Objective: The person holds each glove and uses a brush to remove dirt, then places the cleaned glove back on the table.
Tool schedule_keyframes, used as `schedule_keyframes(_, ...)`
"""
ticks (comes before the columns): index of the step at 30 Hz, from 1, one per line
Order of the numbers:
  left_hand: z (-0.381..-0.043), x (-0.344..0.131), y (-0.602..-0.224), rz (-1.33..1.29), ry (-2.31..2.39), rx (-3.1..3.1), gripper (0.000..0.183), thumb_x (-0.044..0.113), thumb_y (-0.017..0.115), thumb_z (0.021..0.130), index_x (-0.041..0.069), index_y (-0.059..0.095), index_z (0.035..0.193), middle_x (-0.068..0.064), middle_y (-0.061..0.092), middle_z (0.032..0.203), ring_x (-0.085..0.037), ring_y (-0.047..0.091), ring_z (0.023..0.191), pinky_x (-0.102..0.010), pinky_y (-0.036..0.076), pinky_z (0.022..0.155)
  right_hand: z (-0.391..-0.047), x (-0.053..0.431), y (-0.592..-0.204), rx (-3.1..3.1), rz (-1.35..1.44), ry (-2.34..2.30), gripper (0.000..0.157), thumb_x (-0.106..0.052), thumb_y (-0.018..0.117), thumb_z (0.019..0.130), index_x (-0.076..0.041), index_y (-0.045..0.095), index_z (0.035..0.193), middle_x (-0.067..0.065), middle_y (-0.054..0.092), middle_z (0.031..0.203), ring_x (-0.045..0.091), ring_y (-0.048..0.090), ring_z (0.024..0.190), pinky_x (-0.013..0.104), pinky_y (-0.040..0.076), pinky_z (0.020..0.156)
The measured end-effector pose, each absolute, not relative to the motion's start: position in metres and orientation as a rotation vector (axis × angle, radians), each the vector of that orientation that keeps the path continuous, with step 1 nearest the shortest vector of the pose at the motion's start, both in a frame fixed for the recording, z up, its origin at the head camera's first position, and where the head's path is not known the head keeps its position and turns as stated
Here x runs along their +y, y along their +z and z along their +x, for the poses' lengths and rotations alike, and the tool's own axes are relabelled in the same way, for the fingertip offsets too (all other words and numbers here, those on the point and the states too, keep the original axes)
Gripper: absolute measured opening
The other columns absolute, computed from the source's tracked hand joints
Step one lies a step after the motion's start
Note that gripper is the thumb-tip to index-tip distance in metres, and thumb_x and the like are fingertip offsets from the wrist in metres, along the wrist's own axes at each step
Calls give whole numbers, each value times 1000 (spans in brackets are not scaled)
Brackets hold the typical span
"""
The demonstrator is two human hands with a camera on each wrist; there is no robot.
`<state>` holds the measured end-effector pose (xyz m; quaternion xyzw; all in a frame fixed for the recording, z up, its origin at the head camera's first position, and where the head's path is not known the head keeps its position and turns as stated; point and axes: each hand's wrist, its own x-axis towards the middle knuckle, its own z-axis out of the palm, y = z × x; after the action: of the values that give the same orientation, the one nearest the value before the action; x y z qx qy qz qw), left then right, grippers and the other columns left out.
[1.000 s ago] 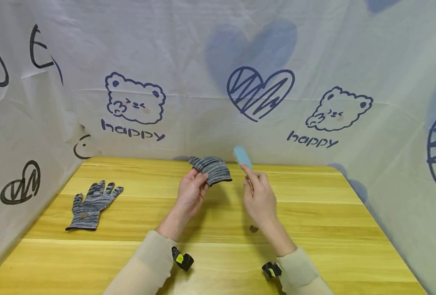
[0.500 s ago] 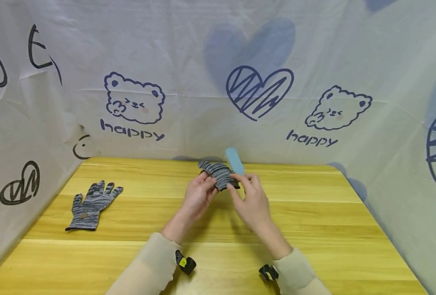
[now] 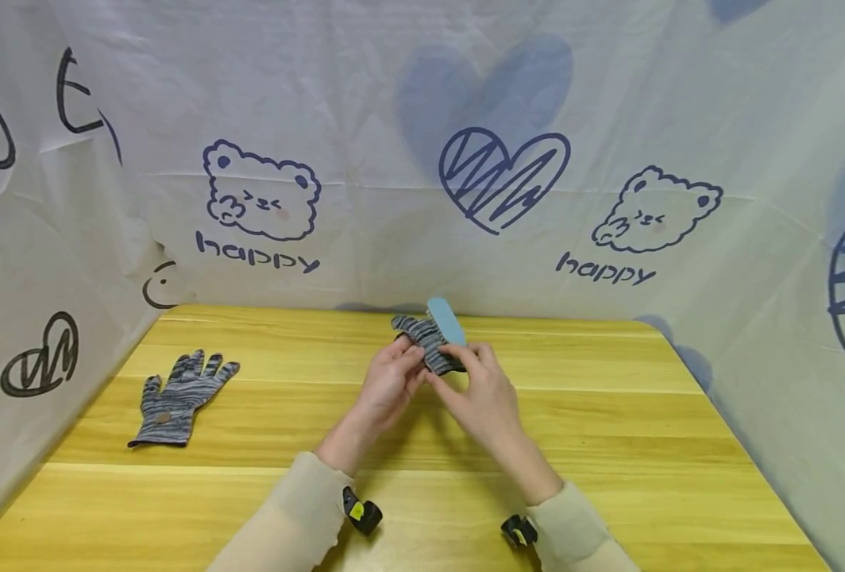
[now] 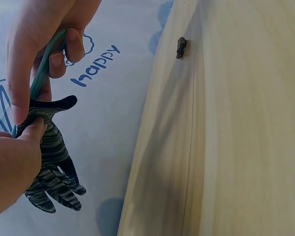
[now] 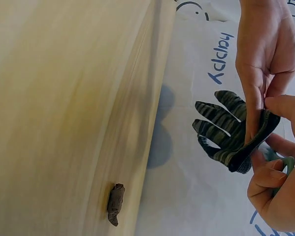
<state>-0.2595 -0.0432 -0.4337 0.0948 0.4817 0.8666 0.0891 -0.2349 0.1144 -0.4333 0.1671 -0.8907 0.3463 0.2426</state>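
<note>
While I watch from my remote station, the left hand (image 3: 388, 383), low centre of the head view, pinches a striped glove (image 3: 421, 335), and the right hand (image 3: 487, 396) curls round what looks like a blue brush (image 3: 447, 321), thumb and forefinger at the cuff (image 4: 53, 104). I judge this step as steadying the glove for brushing; next calls for a taut cuff and bristles laid to the knit, contact I cannot confirm. At left of frame, a second glove (image 3: 175, 403) lies flat on the table (image 3: 608, 445). Just farther, at frame centre, the held glove sits between both sets of fingertips, its fingers pointing upper left. Patterned cloth (image 3: 365, 95) fills the top.
</note>
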Motion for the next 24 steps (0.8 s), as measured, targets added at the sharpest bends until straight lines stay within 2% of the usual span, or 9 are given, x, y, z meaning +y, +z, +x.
schedule_keyframes(4, -260, -43, -434, 294, 2573, 1420, 47, -2, 32, 109, -13, 30, 155, -28, 51, 144, -15, 63, 117, -17, 56, 92, -235, 115, -433, -2442, 442, 947, 35, -28, 81, 92, -12, 73, 121, 13, 63, 117, 31, 68, 98, 46, 59, 70)
schedule_keyframes(9, -260, -43, -435, 318, 2561, 1423, 49, -1, 32, 110, -13, 27, 157, -34, 38, 156, -32, 49, 139, -26, 51, 107, -235, 115, -434, -2443, 434, 948, 22, -23, 77, 95, -12, 73, 113, 13, 64, 116, 30, 68, 100, 46, 60, 72)
schedule_keyframes(17, -261, -41, -436, 319, 2581, 1409, 50, -2, 31, 110, -14, 24, 157, -33, 33, 160, -40, 37, 148, -32, 45, 113, -236, 117, -433, -2414, 440, 957, 16, -21, 71, 100, -10, 72, 112, 13, 68, 114, 31, 70, 100, 47, 62, 76)
schedule_keyframes(24, -262, -40, -437, 315, 2588, 1406, 49, -3, 34, 110, -14, 26, 157, -33, 34, 160, -41, 37, 147, -31, 47, 111, -238, 121, -430, -2386, 417, 1060, 14, -21, 70, 101, -11, 71, 112, 14, 71, 116, 34, 70, 107, 53, 61, 83)
